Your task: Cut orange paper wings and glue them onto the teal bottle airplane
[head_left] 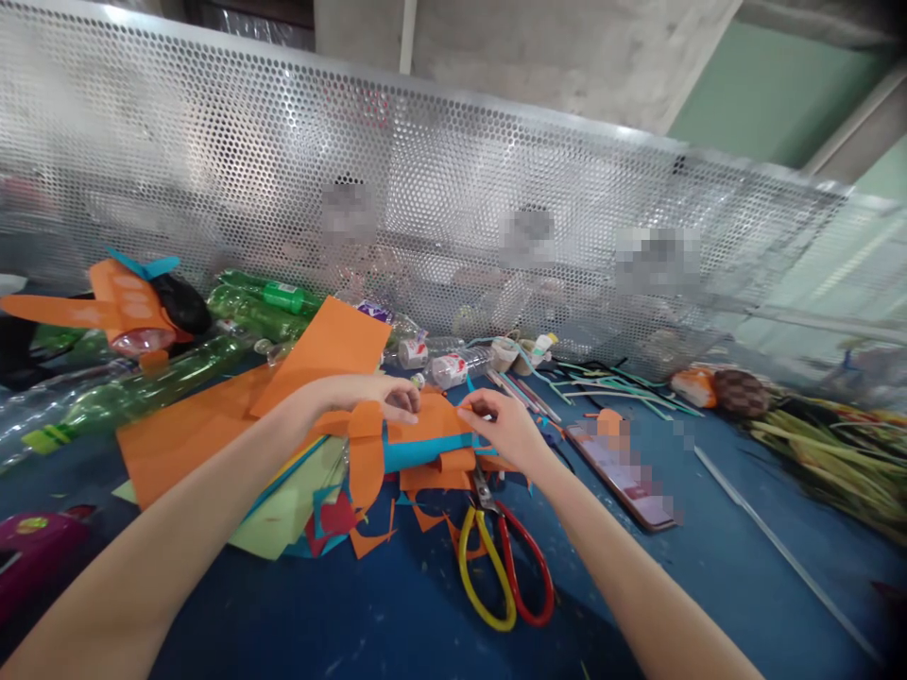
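Observation:
Between my hands lies a paper plane model (425,455), a blue tube with orange paper over it and orange blades at its left end. Curled fingers of my left hand (398,397) press on its orange top from the left. At the right end, my right hand (504,425) pinches the edge of the orange paper between thumb and fingers. Scissors (506,567) with one yellow and one red handle lie just below, blades partly under the model. Orange paper scraps (372,540) lie around it. Orange sheets (191,430) and a pale green paper stack (280,515) spread to the left.
A finished-looking orange plane (131,307) stands back left beside green plastic bottles (162,373). A phone (624,477) and a thin white stick (772,557) lie right. Straws (616,382) and dry leaves (829,453) sit behind. A perforated metal screen (453,189) bounds the blue table.

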A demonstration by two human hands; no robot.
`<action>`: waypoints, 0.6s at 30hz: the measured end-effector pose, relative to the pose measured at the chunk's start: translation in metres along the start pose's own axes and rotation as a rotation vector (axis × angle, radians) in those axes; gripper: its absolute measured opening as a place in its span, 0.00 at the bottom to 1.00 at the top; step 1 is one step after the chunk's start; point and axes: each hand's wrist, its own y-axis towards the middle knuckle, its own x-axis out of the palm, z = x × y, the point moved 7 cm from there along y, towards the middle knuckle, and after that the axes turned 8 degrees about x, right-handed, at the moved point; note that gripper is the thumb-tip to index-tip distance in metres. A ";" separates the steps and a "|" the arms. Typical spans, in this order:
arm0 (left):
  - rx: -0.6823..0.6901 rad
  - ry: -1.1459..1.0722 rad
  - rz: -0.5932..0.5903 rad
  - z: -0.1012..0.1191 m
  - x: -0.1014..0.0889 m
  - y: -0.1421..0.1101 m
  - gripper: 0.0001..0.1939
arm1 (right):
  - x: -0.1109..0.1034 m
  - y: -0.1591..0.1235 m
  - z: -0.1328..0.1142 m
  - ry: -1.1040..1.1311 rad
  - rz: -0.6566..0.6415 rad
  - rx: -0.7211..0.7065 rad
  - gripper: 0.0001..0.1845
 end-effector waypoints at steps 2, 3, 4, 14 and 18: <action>0.029 0.014 0.019 0.002 0.000 0.003 0.19 | 0.001 0.000 -0.001 -0.007 0.007 0.003 0.09; 0.046 0.023 0.038 0.002 -0.001 0.004 0.17 | 0.001 0.000 -0.002 -0.012 0.007 0.007 0.09; 0.061 0.031 0.058 0.003 -0.002 0.006 0.15 | 0.000 0.001 -0.002 -0.020 0.005 0.012 0.10; 0.060 -0.240 0.252 -0.011 -0.012 0.007 0.15 | -0.018 -0.066 -0.002 -0.646 -0.392 0.230 0.16; 0.030 -0.269 0.299 -0.020 -0.018 0.007 0.18 | -0.010 -0.106 0.016 -0.793 -0.399 0.301 0.18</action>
